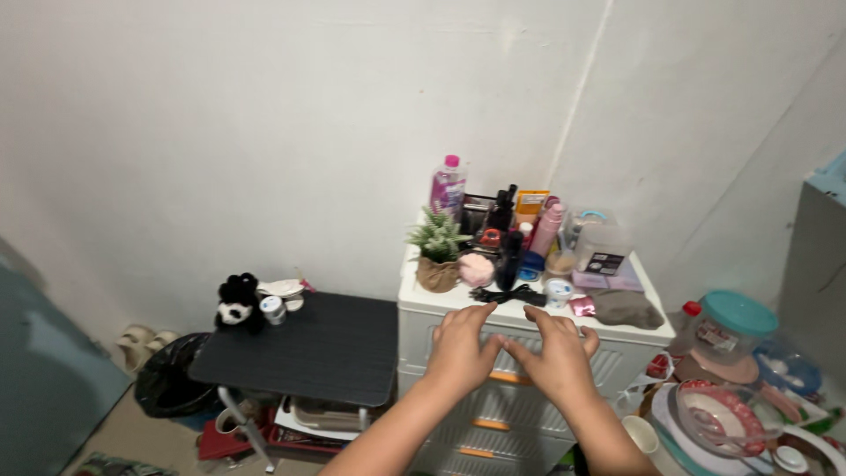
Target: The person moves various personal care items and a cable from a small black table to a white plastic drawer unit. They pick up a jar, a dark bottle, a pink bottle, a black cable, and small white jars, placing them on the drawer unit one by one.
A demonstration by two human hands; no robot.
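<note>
1. Drawer unit (529, 370): a white plastic chest with ribbed drawer fronts and orange handles, standing against the wall in the room corner, just beside a low black table (308, 348).
2. Handling, as a judgement: the thin plastic looks light and a little flexible, and the smooth surface is likely slippery. The crowded top makes it tippy, so the firmest hold seems to be the front edge of the top or an orange handle (509, 377).
3. Left hand (460, 345): fingers loosely spread and flat, holding nothing, resting on the front edge of the top above the uppermost drawer.
4. Right hand (557, 353): likewise open and empty, fingers pressed to the same front edge, its thumb nearly touching the left hand.
5. On top, toward the back edge: a small potted plant (438, 251) at the left corner, a pink-capped bottle (448, 187), dark cosmetic bottles, and a clear plastic container (599, 242) at the right.
6. Near the front edge: a black cable (507, 296) and a folded grey cloth (627, 308).
7. A panda soft toy (236, 304) sits at the table's far left corner.
</note>
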